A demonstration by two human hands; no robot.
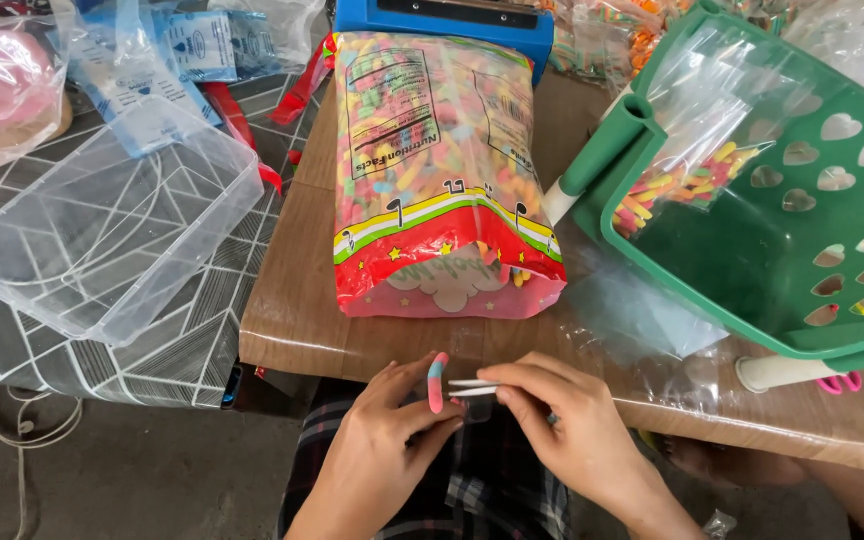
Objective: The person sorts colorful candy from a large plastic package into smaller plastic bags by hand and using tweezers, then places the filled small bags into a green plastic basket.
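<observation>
My left hand pinches a pink and blue gummy worm upright between thumb and fingers, just in front of the wooden table edge. My right hand holds the mouth of a small clear plastic bag right beside the worm. A big open bag of multicoloured gummy worms lies on the table straight ahead of both hands, its red printed end facing me.
A green plastic basket with heart-shaped holes sits tilted at right, with a clear bag of gummy worms in it. A clear plastic tub rests at left on a patterned cloth. A blue machine stands behind the bag. Pink-handled scissors lie at the right edge.
</observation>
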